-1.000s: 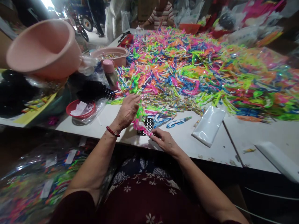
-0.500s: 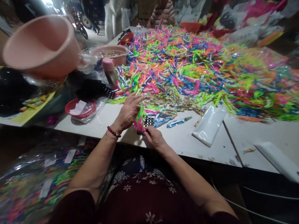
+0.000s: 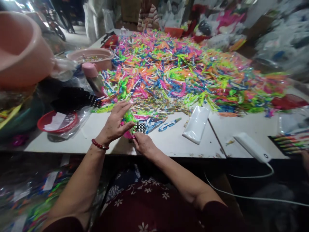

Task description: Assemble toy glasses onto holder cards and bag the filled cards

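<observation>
My left hand [image 3: 117,122], with a red bead bracelet [image 3: 99,145] at the wrist, is open at the table's front edge. Its fingers stretch forward and the thumb points right across a green and pink plastic piece [image 3: 130,117]. Close on the right, my right hand [image 3: 145,145] pinches the near, pink end of that piece; the fingertips partly hide it. A black card with rows of holes [image 3: 140,128] lies under and beside the piece. Blue-and-white plastic pieces [image 3: 169,124] rest just right of the card.
A big heap of bright plastic pieces [image 3: 156,74] covers the table's back. Leftward are a red basket [image 3: 58,129], a pink-capped flask [image 3: 93,79] and pink basins [image 3: 21,54]. A clear-wrapped white pack [image 3: 196,124] and a white device [image 3: 252,148] with a cable lie right. Another person [image 3: 148,17] sits opposite.
The view has swung right, so the table's things appear farther left. My left thumb now reaches across the plastic piece. A holder of striped sticks has come into view at the right.
</observation>
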The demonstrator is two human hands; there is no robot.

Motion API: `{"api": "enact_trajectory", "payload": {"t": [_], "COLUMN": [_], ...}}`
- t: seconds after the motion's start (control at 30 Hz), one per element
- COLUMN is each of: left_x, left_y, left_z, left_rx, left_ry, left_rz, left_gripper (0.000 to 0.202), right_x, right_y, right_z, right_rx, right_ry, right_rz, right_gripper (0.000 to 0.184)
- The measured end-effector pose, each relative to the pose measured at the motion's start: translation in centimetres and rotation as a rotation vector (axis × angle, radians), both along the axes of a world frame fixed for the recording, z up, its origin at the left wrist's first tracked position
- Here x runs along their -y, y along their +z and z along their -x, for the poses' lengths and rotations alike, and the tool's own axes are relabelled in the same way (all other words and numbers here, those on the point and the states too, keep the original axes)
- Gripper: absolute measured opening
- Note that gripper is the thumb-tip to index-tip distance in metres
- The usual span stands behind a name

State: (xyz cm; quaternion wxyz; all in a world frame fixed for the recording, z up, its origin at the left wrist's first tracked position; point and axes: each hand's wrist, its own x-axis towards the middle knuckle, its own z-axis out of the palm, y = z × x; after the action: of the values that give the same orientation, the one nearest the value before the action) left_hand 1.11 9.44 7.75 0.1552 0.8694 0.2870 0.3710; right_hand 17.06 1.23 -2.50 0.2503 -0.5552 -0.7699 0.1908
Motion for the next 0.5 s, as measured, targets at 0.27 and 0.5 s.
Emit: {"api": "enact_trajectory", "payload": {"t": [0.27,0.5], "left_x": [0.3,0.5], "left_y": [0.4,0.5], "left_z": [-0.3,-0.6], "left_rx": [0.032,-0.016], "left_ry": [0.074,0.032], "left_rz": [-0.006,-0.048], "left_gripper": [0.057,0.064], "right_x": [-0.5,-1.5], "right_y": [1.5,2.0], "right_z": [-14.1,-20.9], "right_rx": [0.203,0.580], "right_ry": [-0.395,-0.379], "right_rz": [-0.088,0.058], "right_gripper": [0.052,0.030]}}
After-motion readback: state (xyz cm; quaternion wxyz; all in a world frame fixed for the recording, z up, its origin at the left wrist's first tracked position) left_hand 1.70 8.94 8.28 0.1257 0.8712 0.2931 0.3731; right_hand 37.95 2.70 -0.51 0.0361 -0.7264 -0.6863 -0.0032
